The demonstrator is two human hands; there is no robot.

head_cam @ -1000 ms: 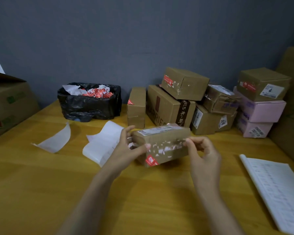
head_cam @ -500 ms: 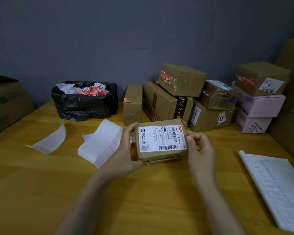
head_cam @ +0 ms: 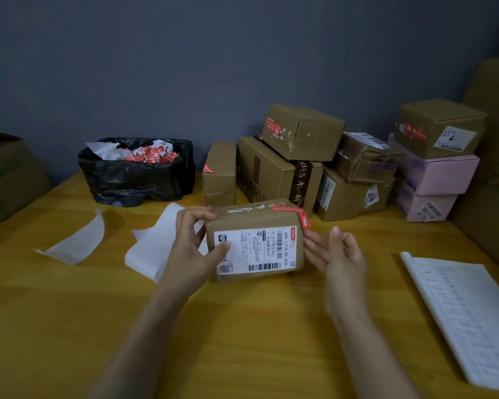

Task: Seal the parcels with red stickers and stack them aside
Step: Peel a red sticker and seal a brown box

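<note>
A small brown parcel (head_cam: 257,243) is held above the wooden table (head_cam: 242,326), its white shipping label facing me. A red sticker (head_cam: 296,213) wraps over its top right corner. My left hand (head_cam: 193,249) grips the parcel's left end, thumb on the label and fingers behind. My right hand (head_cam: 337,260) hovers just right of the parcel with fingers relaxed and spread, holding nothing. A pile of sealed brown parcels (head_cam: 300,165) lies behind, and a brown box on two pink boxes (head_cam: 435,174) stands at the right.
A black bag-lined bin (head_cam: 136,171) holds crumpled red and white backing scraps at the back left. White backing sheets (head_cam: 153,249) lie left of the parcel. A notebook (head_cam: 467,318) lies at the right edge. Big cartons (head_cam: 6,180) flank both sides.
The parcel has been turned so its label faces me and the red-stickered edge is on top. My right hand has let go and drawn slightly right.
</note>
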